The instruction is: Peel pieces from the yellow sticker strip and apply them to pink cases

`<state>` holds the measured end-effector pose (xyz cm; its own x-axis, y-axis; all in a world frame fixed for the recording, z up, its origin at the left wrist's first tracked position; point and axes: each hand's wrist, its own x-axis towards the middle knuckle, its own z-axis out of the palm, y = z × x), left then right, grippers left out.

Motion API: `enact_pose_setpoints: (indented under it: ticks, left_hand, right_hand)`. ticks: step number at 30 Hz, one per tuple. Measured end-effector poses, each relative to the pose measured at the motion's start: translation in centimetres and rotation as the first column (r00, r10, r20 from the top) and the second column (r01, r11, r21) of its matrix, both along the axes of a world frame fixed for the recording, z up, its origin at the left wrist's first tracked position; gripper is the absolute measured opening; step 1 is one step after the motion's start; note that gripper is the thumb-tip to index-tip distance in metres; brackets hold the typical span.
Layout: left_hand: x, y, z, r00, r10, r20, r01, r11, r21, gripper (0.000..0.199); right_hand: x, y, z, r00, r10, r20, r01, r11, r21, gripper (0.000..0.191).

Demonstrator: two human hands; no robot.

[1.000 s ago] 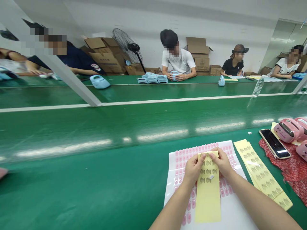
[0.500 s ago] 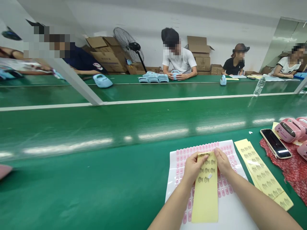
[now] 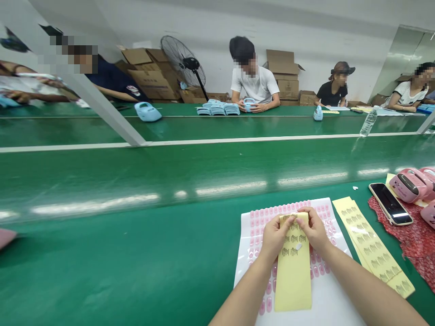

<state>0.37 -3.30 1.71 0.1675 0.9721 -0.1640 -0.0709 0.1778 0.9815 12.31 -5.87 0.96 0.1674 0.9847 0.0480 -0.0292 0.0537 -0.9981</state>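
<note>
A yellow label sheet (image 3: 292, 285) is held upright between my two hands, its upper part printed with rows of small dark text labels and its lower part bare. My left hand (image 3: 274, 236) pinches its top left edge, thumb on the front. My right hand (image 3: 313, 230) grips the top right edge, thumb on the front and fingers behind. A small white piece (image 3: 298, 246) sticks to the sheet's face. Beneath lies a white sheet (image 3: 335, 290) with rows of pink oval stickers (image 3: 256, 222), partly covered by my hands and the label sheet.
To the right lie more yellow label sheets (image 3: 367, 240), a phone (image 3: 390, 203), red mesh cloth (image 3: 390, 226) and pink devices (image 3: 408, 184). A water bottle (image 3: 369, 122) stands on the green bench (image 3: 102, 253). Across it sit several people, with blue devices (image 3: 147, 112) before them.
My right thumb has moved inward from the sheet's right edge onto its front, near the left thumb. The label sheet has shifted slightly right and up.
</note>
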Motion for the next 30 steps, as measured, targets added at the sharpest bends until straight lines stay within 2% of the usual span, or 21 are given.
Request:
enact_pose_setpoints:
  ticks: [9, 21, 30]
  left_hand:
    - [0.01, -0.07, 0.48, 0.999, 0.046, -0.017, -0.046, 0.999, 0.014, 0.048]
    - [-0.1, 0.02, 0.98, 0.996, -0.017, 0.088, 0.018, 1.0, -0.008, 0.048]
    - [-0.05, 0.09, 0.7, 0.994, 0.014, 0.109, -0.008, 0.998, -0.055, 0.043]
  right_hand:
    - [-0.02, 0.03, 0.63, 1.0, 0.011, 0.017, -0.011, 0.999, -0.041, 0.024]
    - [0.01, 0.31, 0.01, 1.0, -0.018, 0.002, 0.018, 0.999, -0.046, 0.025]
    - [0.19, 0.34, -0.07, 0.999, -0.001, 0.037, 0.002, 0.999, -0.034, 0.027]
